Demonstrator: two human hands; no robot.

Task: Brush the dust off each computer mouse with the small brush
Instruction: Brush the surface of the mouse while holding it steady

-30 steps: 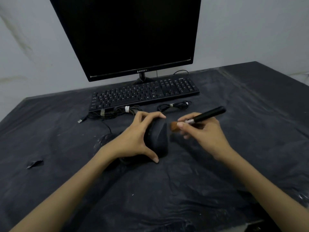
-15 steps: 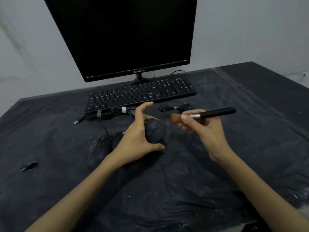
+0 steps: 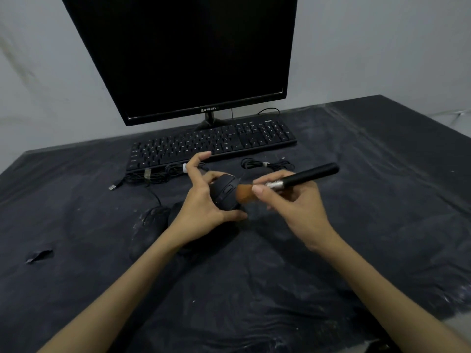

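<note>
The computer mouse (image 3: 225, 193) being cleaned is lifted just above the counter (image 3: 382, 225), near the middle of the scene and in front of the keyboard (image 3: 211, 143). The left hand (image 3: 204, 202) grips it from the left side, thumb curled under its near end and the index finger raised free. The right hand (image 3: 293, 202) pinches the small brush (image 3: 288, 183) at the metal collar between thumb and fingers, and the brown bristles touch the right side of the mouse's top. The task looks to be under way rather than near its end: one mouse is mid-brush, and at least one other mouse (image 3: 150, 228) lies on the counter to the left, pale specks on and around it, apparently not yet cleaned. A further dark shape behind the left wrist may be a third mouse, but it is mostly hidden. How much dust remains on the held mouse cannot be judged in the dim light. Bundled cables (image 3: 265, 164) lie before the keyboard.
</note>
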